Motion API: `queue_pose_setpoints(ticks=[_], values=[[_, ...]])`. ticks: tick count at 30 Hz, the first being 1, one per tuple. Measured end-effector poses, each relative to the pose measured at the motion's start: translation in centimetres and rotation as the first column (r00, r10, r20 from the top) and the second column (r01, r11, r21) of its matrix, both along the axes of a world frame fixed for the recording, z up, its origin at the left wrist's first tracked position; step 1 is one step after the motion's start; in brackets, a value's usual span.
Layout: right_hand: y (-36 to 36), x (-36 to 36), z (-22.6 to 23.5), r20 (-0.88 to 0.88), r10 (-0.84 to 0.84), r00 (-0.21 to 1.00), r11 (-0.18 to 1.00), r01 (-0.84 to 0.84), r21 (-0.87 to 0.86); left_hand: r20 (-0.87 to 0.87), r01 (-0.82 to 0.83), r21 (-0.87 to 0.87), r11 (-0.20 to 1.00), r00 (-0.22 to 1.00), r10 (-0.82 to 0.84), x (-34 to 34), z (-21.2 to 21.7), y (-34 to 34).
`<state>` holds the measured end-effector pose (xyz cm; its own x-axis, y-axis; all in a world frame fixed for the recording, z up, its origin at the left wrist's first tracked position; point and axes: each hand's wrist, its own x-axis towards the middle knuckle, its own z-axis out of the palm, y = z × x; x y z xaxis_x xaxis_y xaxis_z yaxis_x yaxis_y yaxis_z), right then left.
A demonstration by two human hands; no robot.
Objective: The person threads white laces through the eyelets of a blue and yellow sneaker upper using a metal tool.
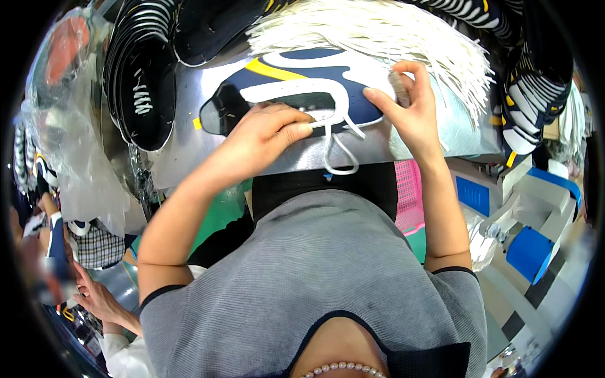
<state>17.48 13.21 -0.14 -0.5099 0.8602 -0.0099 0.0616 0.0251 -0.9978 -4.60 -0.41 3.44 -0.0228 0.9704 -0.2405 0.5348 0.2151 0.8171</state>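
A shoe upper (356,107) in navy, white and yellow lies flat on the metal tabletop, its opening toward me. My left hand (268,132) is closed on the edge of that opening, with thumb and fingers by the white lacing band. A white shoelace (351,165) is threaded at the band's end, and its loop hangs over the table's near edge. At the upper's right end is my right hand (409,104), thumb and forefinger apart, the thumb tip at the navy and white panel. A greyish wrap covers one of its fingers. I see nothing held in it.
Loose white laces (378,28) lie heaped behind the upper. Stacked black shoe uppers (142,94) stand at left, more striped uppers (532,107) at right. Below the table are a pink basket (408,195) and a grey-blue machine (529,220). Another person's hand (97,296) shows lower left.
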Motion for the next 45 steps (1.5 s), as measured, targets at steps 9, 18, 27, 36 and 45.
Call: queue_pose_setpoints(ticks=[9,18,27,36,45], values=[[-1.9,-1.4,-1.1,0.149,-0.077,0.986,0.993,0.063,0.100,0.396,0.059,-0.590,0.805,0.891,0.224,-0.8,-1.8,3.5],[-2.5,0.5,-1.0,0.084,-0.138,0.987,0.944,0.156,-0.292,-0.079,-0.088,0.054,0.995,0.993,0.092,-0.3,-3.3,3.1],[-2.8,0.9,-1.8,-0.055,-0.117,0.992,0.909,0.085,-0.409,0.002,-0.061,0.026,0.998,0.998,0.061,-0.1,-3.0,3.5],[-1.5,4.2,-3.1,-0.160,-0.287,0.945,0.906,0.213,-0.366,-0.814,0.121,0.563,0.818,0.256,0.522,-14.0,3.1,-2.4],[-1.4,7.0,-2.9,0.213,-0.132,0.968,0.973,0.168,-0.159,-0.675,-0.088,0.630,0.771,0.427,0.601,-13.4,3.7,-2.1]])
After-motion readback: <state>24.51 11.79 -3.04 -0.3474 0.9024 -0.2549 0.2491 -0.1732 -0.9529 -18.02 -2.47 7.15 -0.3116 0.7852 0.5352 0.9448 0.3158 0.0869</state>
